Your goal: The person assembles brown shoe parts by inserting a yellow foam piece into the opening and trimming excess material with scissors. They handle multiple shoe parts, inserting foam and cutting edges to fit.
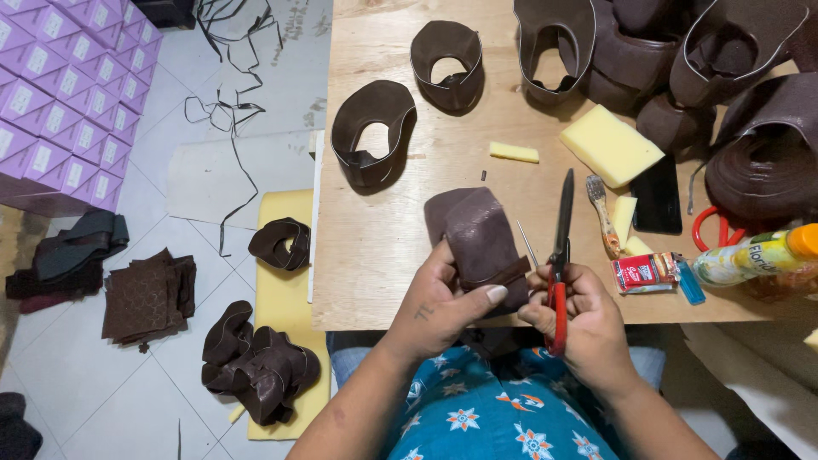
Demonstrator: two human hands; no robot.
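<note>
My left hand point(443, 302) grips a folded brown leather piece point(477, 234) at the near edge of the wooden table point(383, 247), thumb pressed across its lower part. My right hand point(579, 319) holds red-handled scissors point(561, 247), the dark blades closed and pointing away from me, just right of the leather. A thin trimmed sliver point(527, 245) sticks up between the leather and the scissors.
Curved brown leather pieces point(373, 128) point(447, 64) lie on the table, with a pile point(682, 77) at the back right. Yellow sponge block point(609, 145), brush point(601, 213), black phone point(656, 200), glue bottle point(758, 254), lighter point(688, 279). On the floor, purple boxes point(60, 94) and leather scraps point(256, 362).
</note>
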